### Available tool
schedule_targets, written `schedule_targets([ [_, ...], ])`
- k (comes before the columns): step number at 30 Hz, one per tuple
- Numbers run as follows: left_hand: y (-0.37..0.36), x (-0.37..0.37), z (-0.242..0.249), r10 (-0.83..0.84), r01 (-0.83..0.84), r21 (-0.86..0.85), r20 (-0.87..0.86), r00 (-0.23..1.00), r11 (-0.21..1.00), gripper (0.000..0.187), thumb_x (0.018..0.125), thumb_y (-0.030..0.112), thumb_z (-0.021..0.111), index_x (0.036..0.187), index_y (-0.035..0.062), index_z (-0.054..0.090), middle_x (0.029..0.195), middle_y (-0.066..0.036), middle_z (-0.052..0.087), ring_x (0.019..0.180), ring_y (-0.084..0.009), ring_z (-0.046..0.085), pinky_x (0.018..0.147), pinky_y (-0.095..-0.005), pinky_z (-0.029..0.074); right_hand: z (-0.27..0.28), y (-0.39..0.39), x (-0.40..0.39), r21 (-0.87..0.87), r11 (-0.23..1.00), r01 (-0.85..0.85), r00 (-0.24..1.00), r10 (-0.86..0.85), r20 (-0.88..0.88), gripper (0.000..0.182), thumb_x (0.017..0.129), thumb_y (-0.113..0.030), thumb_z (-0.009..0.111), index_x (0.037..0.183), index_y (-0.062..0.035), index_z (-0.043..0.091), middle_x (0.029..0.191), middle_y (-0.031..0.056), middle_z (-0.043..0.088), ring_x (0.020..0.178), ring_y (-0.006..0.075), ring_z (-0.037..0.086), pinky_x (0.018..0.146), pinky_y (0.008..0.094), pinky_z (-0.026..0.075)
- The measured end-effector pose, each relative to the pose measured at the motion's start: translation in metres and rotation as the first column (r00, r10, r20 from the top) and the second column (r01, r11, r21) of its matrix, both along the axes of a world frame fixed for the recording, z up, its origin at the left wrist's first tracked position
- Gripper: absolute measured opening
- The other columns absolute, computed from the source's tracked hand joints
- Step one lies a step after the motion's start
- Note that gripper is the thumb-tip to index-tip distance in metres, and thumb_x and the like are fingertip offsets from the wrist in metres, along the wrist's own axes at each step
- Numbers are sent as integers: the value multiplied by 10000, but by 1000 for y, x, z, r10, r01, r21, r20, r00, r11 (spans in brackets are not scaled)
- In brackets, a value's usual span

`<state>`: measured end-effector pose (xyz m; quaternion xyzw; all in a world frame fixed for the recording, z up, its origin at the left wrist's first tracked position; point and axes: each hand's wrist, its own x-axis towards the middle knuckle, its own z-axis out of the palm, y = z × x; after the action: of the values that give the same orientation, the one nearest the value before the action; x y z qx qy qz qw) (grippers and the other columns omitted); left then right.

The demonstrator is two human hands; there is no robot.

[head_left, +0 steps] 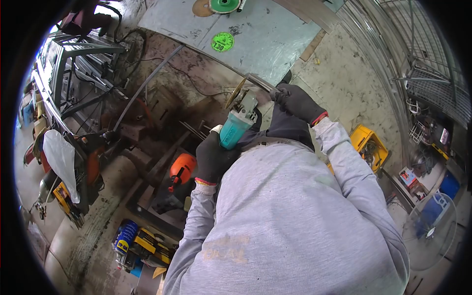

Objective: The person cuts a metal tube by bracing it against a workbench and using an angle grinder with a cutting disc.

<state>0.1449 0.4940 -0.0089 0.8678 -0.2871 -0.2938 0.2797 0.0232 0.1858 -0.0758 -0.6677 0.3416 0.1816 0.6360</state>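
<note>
A teal angle grinder (235,129) is in my gloved left hand (215,156), its body tilted up and away from my waist. The thin brown disc (236,93) on its head is seen nearly edge-on. My right hand (298,103), also in a dark glove with a red cuff, is closed around a narrow metal bar (259,82). The bar points left toward the grinder's head and overlaps the edge of the sheet-metal tabletop (275,34) in this view. Part of the grinder's rear is hidden by my left hand.
On the tabletop lie a green disc (225,4) and a round green label (222,42). An orange tool or case (182,168) is by my left forearm, with a blue spray can (126,235) below. To the right are a yellow crate (369,147) and a fan (430,231).
</note>
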Motion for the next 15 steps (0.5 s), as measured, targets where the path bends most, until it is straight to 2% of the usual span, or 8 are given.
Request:
schedule_targets([
  [2, -4, 0, 4, -1, 1, -3, -12, 1000, 1000, 555, 768, 290, 896, 1255, 103, 705, 990, -194, 779, 936, -432, 776, 775, -484, 614, -3, 4, 0, -32, 999, -7, 1000, 8, 25, 416, 1146, -451, 652, 1101, -49, 751, 799, 3, 632, 696, 105, 533, 635, 318, 469],
  [4, -6, -2, 2, 0, 0, -3, -25, 1000, 1000, 547, 763, 287, 897, 1239, 104, 702, 969, -190, 773, 921, -431, 775, 762, -484, 610, -10, 10, -2, -127, 992, 17, 992, -1, 128, 459, 1150, -482, 630, 1106, -42, 753, 819, 11, 650, 727, 113, 546, 673, 322, 492],
  [7, -4, -5, -10, -12, 11, 25, 44, 999, 1000, 541, 757, 281, 905, 1226, 105, 701, 955, -187, 765, 908, -429, 771, 749, -479, 604, -6, 6, 0, -179, 982, -60, 997, 68, 42, 467, 1165, -473, 596, 1127, -38, 762, 876, 22, 694, 784, 123, 576, 732, 336, 520],
  [8, -3, -5, -12, -26, 26, 14, 62, 998, 1000, 539, 761, 278, 907, 1227, 104, 700, 954, -185, 764, 905, -429, 770, 745, -477, 602, -3, 5, 1, -175, 983, -57, 997, 66, 42, 467, 1165, -473, 596, 1127, -38, 762, 876, 22, 694, 784, 123, 576, 732, 336, 520],
  [10, -2, -5, -15, -47, 46, 7, 80, 996, 999, 536, 765, 276, 909, 1228, 104, 700, 953, -184, 762, 903, -429, 769, 741, -475, 599, 3, 2, 3, -33, 999, -35, 999, 34, -28, 456, 1177, -440, 568, 1141, -32, 768, 932, 46, 732, 841, 137, 606, 795, 348, 532],
  [11, -1, -5, -16, -47, 46, 21, 54, 997, 999, 584, 771, 304, 938, 1257, 96, 692, 995, -189, 781, 944, -428, 777, 771, -471, 607, -7, 2, 0, -31, 999, -29, 999, 28, -29, 456, 1177, -440, 568, 1141, -32, 768, 932, 46, 732, 841, 137, 606, 795, 348, 532],
  [13, -1, -4, -16, -53, 52, 33, 27, 998, 998, 633, 777, 333, 967, 1287, 87, 683, 1038, -193, 799, 985, -427, 785, 800, -468, 615, -33, -1, -9, 19, 1000, 6, 985, -9, 175, 444, 1187, -401, 549, 1135, -22, 773, 928, 38, 715, 838, 118, 597, 793, 319, 517],
  [15, -3, -4, -15, -53, 52, 38, 25, 998, 998, 653, 773, 325, 971, 1302, 76, 681, 1048, -197, 800, 987, -428, 785, 808, -464, 618, -33, -2, -8, 35, 999, 20, 981, -26, 191, 440, 1188, -386, 545, 1126, -15, 773, 915, 27, 700, 831, 108, 582, 788, 304, 503],
])
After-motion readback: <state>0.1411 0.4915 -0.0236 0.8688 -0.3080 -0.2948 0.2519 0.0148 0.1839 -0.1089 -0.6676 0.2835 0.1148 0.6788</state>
